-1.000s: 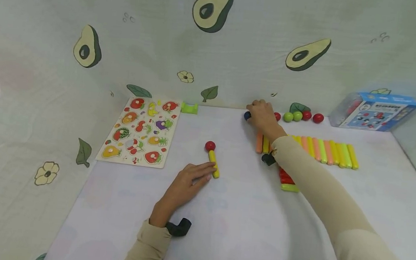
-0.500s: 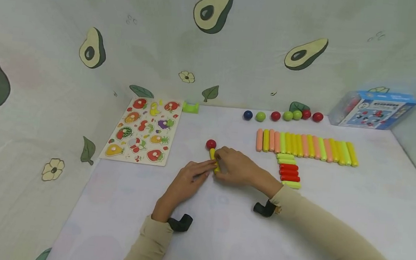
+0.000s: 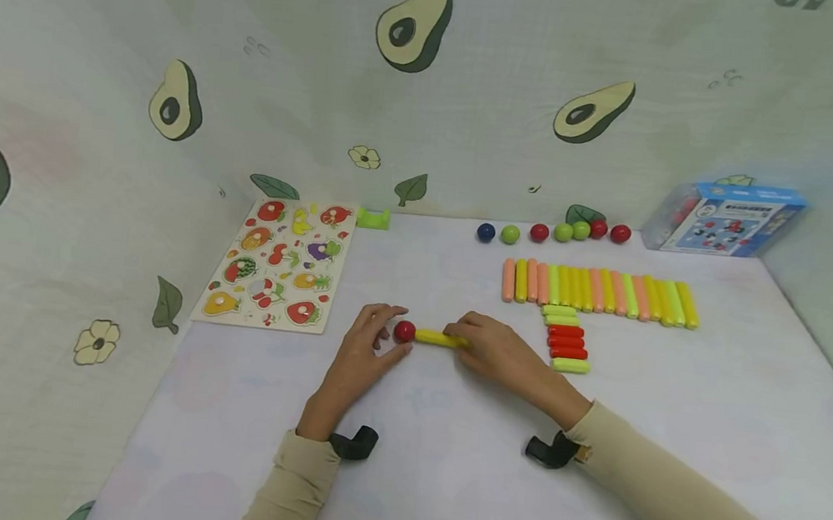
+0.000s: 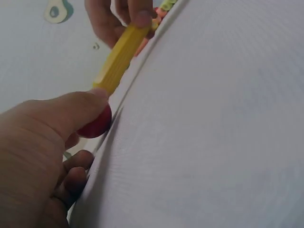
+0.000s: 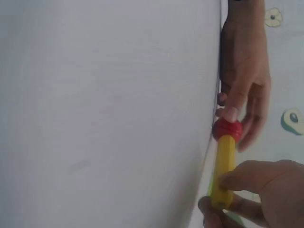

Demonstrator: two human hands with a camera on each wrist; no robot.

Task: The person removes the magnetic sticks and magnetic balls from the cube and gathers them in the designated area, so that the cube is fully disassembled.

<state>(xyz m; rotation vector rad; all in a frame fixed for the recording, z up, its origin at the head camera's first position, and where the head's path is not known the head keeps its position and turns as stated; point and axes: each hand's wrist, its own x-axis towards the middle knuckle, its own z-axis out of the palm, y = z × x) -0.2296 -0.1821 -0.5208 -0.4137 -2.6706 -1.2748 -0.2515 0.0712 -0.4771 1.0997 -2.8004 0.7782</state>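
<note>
In the head view, a yellow stick [image 3: 435, 338] lies sideways with its left end against a red ball [image 3: 404, 332]. My right hand [image 3: 501, 358] pinches the stick near its right end, thumb on one side and fingers on the other, which the right wrist view shows on the yellow stick [image 5: 224, 159]. My left hand [image 3: 357, 359] is round the red ball, its thumb on the ball [image 5: 227, 127] and its fingers on the far side. The left wrist view has the thumb partly covering the red ball [image 4: 97, 124].
Behind lie a blue ball [image 3: 486, 232] and several green and red balls. A row of coloured sticks [image 3: 594, 290] lies right, with a short column of red and green sticks [image 3: 565, 341] below. A fruit puzzle board [image 3: 276, 267], green piece [image 3: 373, 219] and box [image 3: 725, 223] stand around.
My right hand came from the balls at the back to the yellow stick. Stick and red ball have turned from upright in view to sideways. My left hand moved from the stick to the ball.
</note>
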